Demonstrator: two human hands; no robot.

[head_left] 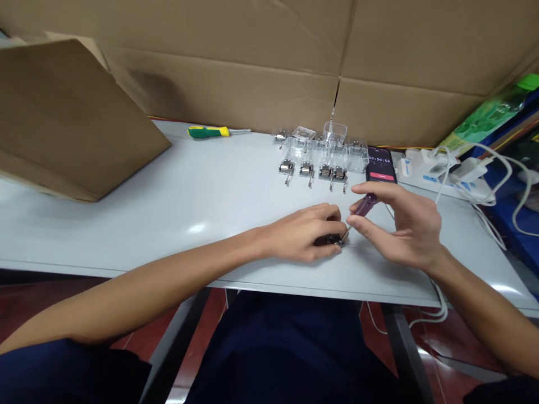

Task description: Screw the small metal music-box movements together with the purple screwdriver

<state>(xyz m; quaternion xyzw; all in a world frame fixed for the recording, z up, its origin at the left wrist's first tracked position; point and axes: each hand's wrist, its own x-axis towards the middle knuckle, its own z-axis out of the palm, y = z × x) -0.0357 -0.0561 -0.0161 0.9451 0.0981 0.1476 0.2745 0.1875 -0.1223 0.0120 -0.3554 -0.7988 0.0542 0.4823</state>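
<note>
Just below the middle of the frame, the left hand (pixel 298 233) is curled closed over a small dark mechanism (pixel 327 240), gripping it against the pale table (pixel 189 224), so that only a sliver of the piece shows past the fingers. The right hand (pixel 404 224) is partly open, its thumb and forefinger pinching a purple-handled screwdriver (pixel 365 205) whose thin shaft slants down to the dark piece, its tip meeting it at the left hand's fingertips. Above the hands, four small metal mechanisms with crank-like stems (pixel 306 169) stand in a row, with clear plastic boxes (pixel 334 133) clustered behind them. Toward the upper right, a phone (pixel 381 165) shows a timer, just beside a white power strip (pixel 425 168) with tangled white cables (pixel 484 179). A green-and-yellow screwdriver (pixel 208 132) lies along the table's far edge, against a cardboard sheet (pixel 219 73), and a brown cardboard flap (pixel 71 118) leans over the upper left
</note>
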